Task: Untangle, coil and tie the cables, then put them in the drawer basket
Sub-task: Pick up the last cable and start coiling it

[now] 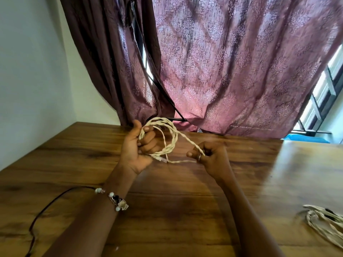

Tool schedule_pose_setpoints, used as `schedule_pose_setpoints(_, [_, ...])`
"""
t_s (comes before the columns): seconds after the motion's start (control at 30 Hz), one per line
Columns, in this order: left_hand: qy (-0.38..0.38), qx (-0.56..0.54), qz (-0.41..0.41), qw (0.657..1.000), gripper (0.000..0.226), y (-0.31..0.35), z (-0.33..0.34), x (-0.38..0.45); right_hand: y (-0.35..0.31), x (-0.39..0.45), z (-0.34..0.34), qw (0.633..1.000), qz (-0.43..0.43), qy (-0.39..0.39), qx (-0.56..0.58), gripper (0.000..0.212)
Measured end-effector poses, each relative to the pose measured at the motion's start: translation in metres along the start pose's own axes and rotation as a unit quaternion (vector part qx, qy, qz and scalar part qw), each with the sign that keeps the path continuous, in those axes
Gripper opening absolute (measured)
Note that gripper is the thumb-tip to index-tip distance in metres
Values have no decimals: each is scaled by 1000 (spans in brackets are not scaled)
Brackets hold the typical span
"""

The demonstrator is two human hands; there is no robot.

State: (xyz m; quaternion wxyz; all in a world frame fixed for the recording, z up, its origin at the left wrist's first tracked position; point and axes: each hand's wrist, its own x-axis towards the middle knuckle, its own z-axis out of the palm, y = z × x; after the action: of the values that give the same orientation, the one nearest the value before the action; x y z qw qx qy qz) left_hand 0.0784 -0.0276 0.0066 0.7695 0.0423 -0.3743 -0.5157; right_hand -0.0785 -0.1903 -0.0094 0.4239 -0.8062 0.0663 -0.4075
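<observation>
A cream twisted cable [168, 133] is wound in loops around the fingers of my left hand [138, 145], which grips the coil above the far middle of the wooden table [176, 210]. One strand runs from the coil to my right hand [209, 154], whose fingers pinch it. A second strand passes low between both hands, with a small plug [161, 158] beside my left palm. Another cream cable bundle [323, 221] lies on the table at the right edge. A thin dark cable [46, 206] trails over the table at the lower left.
A maroon patterned curtain [222, 62] hangs behind the table's far edge. A black cord [148, 75] runs down it to the tabletop. A white wall [33, 71] is at the left and a barred window [326, 89] at the right.
</observation>
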Motion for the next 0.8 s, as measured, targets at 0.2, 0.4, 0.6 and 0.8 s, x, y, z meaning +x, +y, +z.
schedule_pose_setpoints(0.2, [188,11,144,971,61,-1,9,1,-3,-4,7,979,51,-33,194,14])
schedule_pose_setpoints(0.4, [200,-11,186,962,64,-1,23,0,19,-1,14,999,-30,-37,3,29])
schedule_pose_setpoints(0.6, [205,31,162,965,50,2,22,1,12,1,15,991,-60,118,-37,21])
schedule_pose_setpoints(0.8, [186,74,153,968,45,3,24,0,19,0,2,847,-151,195,-470,34])
